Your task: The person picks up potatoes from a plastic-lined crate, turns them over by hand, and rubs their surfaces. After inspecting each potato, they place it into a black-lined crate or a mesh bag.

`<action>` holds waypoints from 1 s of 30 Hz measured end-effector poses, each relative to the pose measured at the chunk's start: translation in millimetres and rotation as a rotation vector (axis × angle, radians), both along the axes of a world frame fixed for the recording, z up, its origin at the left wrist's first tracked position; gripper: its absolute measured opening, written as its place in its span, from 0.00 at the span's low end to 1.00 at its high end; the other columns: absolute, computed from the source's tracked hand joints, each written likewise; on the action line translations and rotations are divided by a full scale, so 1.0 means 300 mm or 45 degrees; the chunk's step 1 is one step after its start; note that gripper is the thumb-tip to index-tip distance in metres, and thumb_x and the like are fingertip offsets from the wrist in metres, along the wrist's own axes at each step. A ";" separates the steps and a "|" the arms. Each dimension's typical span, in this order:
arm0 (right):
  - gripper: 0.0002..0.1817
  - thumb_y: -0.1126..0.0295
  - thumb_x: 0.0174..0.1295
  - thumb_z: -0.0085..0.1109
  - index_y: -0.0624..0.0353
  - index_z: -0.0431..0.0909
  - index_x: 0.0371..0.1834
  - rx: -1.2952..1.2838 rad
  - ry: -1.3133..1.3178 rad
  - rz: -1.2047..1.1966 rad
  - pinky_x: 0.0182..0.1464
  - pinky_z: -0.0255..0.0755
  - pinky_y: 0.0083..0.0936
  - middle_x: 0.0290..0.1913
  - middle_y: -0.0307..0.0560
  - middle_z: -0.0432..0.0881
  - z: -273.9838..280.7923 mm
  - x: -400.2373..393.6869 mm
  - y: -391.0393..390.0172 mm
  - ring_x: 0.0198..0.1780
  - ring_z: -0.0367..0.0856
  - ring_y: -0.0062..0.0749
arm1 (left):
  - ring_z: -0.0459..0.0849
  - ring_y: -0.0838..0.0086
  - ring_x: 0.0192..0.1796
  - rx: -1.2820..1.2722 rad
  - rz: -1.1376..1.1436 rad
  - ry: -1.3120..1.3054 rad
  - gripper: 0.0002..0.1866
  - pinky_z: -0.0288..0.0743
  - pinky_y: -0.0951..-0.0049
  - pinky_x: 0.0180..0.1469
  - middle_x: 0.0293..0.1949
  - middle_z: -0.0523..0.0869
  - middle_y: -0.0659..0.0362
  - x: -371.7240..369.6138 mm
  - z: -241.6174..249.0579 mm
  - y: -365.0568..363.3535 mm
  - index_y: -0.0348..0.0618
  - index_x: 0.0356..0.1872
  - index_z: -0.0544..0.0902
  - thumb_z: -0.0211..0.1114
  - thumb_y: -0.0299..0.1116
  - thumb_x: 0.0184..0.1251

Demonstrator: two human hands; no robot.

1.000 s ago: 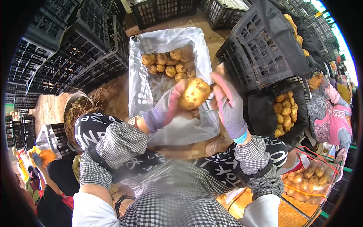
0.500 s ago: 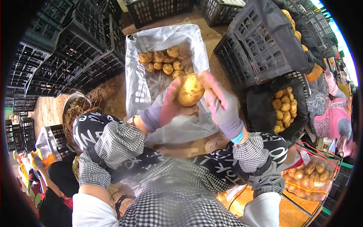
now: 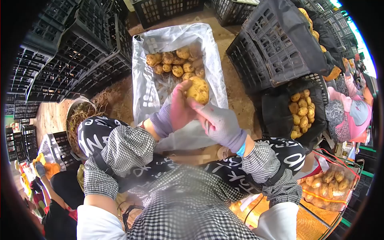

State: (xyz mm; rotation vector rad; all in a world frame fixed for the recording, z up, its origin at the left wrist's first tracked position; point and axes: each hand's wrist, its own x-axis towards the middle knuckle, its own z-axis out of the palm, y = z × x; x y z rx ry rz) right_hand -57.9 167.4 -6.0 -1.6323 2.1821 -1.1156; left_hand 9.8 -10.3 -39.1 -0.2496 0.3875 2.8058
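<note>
In front of my chest, my left hand [image 3: 175,111], in a pink and grey glove, is closed around the left and lower side of a large yellow potato [image 3: 198,90]. My right hand [image 3: 221,125], gloved alike, has its fingers drawn together against the potato's underside; some fingertips are hidden between the hands. Both hands are over the near half of a crate lined with a white sheet [image 3: 141,86]. Several soil-marked potatoes [image 3: 177,71] lie at the crate's far end.
Stacked black crates [image 3: 86,48] rise on the left, beside a bucket of dry roots [image 3: 80,112]. To the right stand a tilted black crate [image 3: 272,48] and a black-lined crate [image 3: 276,116] with potatoes. Bagged potatoes [image 3: 330,186] lie lower right. Other people [image 3: 348,112] work at both sides.
The potato has turned and moved slightly left and up in my left hand. My right hand has come from beside it down to its underside.
</note>
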 end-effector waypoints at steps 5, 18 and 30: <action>0.25 0.75 0.69 0.56 0.50 0.74 0.70 -0.303 -0.575 -0.309 0.35 0.74 0.19 0.49 0.45 0.88 -0.030 -0.051 -0.008 0.28 0.78 0.18 | 0.77 0.52 0.64 0.200 0.021 -0.269 0.28 0.62 0.44 0.72 0.61 0.79 0.50 -0.019 0.072 0.004 0.43 0.63 0.74 0.41 0.55 0.78; 0.29 0.86 0.65 0.50 0.55 0.74 0.70 -0.517 -0.414 -0.215 0.33 0.70 0.17 0.40 0.44 0.84 -0.069 -0.040 -0.030 0.27 0.72 0.18 | 0.71 0.55 0.70 0.553 0.204 -0.088 0.32 0.56 0.48 0.77 0.68 0.74 0.48 0.008 0.032 0.014 0.41 0.67 0.70 0.54 0.57 0.74; 0.31 0.87 0.60 0.51 0.52 0.78 0.67 -0.307 -0.202 -0.167 0.30 0.70 0.20 0.26 0.40 0.73 -0.005 -0.037 -0.017 0.24 0.71 0.24 | 0.71 0.49 0.69 0.521 0.306 -0.282 0.32 0.57 0.42 0.76 0.67 0.74 0.49 0.017 -0.014 0.009 0.43 0.64 0.73 0.62 0.57 0.69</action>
